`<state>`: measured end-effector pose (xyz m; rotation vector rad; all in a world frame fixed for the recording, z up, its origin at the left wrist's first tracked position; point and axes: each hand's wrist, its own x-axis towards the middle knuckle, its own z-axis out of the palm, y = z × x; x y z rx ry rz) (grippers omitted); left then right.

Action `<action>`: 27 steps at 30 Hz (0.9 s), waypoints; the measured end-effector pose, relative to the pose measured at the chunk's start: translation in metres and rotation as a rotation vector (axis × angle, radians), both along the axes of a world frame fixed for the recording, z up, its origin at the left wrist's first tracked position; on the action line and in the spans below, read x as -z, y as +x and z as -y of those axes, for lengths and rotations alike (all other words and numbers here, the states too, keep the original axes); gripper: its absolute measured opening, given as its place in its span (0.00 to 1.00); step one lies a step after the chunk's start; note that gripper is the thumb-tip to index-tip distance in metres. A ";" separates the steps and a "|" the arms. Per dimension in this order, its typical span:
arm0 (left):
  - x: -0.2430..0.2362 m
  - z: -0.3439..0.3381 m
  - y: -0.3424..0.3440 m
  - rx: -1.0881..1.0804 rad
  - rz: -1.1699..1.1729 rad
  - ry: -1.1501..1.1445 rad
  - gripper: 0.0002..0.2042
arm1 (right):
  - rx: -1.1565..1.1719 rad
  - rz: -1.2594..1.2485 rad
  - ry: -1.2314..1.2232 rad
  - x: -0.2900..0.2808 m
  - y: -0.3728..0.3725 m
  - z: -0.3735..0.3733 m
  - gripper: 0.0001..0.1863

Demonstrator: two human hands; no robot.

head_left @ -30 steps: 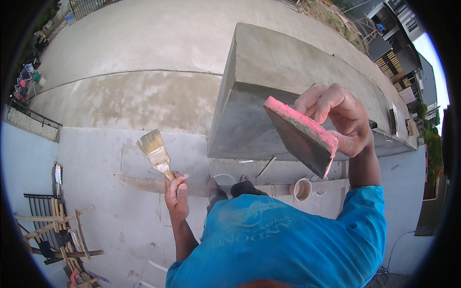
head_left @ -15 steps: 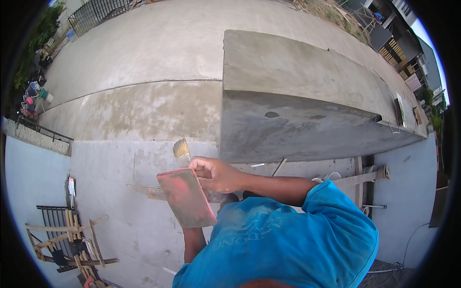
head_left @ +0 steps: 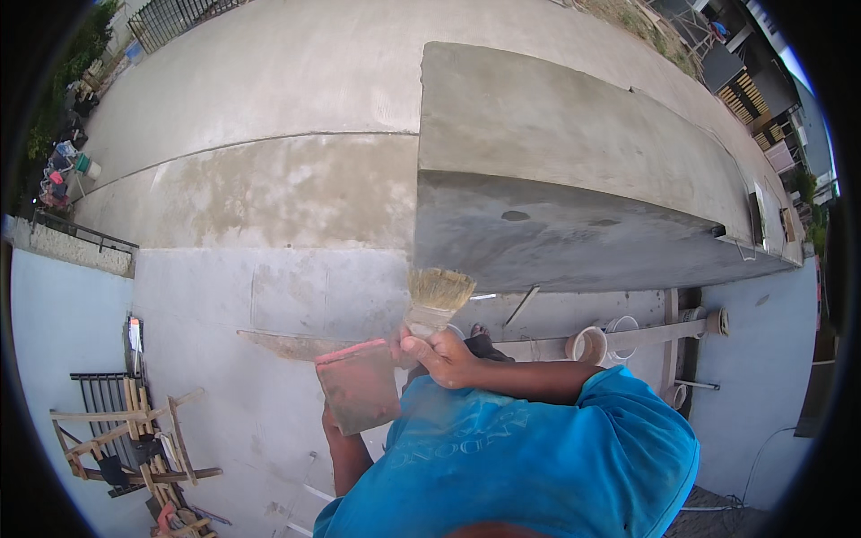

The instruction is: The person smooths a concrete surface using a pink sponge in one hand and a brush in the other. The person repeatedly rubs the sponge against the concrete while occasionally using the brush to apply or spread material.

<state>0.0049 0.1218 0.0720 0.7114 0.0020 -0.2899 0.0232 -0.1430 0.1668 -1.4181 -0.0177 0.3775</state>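
Brush [head_left: 439, 294] | gripped in right fingers [head_left: 429, 355] | pink-edged float [head_left: 360, 391] just beside | left fingers obscured behind it, cannot tell grip

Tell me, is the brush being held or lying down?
Held: the right hand grips the brush, its thumb pressed just below the bristles.

Paintbrush [head_left: 438, 301]: tan-bristled, pointing outward | pink-edged float [head_left: 360, 391]: smeared, tilted, left of paintbrush

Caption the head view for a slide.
Right hand gripping a flat bristle brush beside a pink-edged sponge pad, grey cement structure beyond.
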 end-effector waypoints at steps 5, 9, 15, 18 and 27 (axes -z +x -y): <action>0.001 -0.028 0.088 0.004 0.152 0.035 0.32 | 0.530 0.602 -0.133 0.032 -0.033 0.089 0.11; -0.071 0.066 0.227 -0.076 0.421 0.166 0.33 | 0.938 0.631 -0.366 0.034 -0.019 0.145 0.13; -0.159 0.193 0.327 -0.198 0.821 0.276 0.35 | 1.059 0.657 -0.599 0.032 0.018 0.199 0.17; -0.163 0.221 0.344 -0.151 0.903 0.304 0.38 | 1.080 0.719 -0.612 0.043 0.017 0.207 0.20; -0.158 0.236 0.355 -0.168 1.143 0.452 0.25 | 1.097 0.677 -0.608 0.032 0.022 0.193 0.28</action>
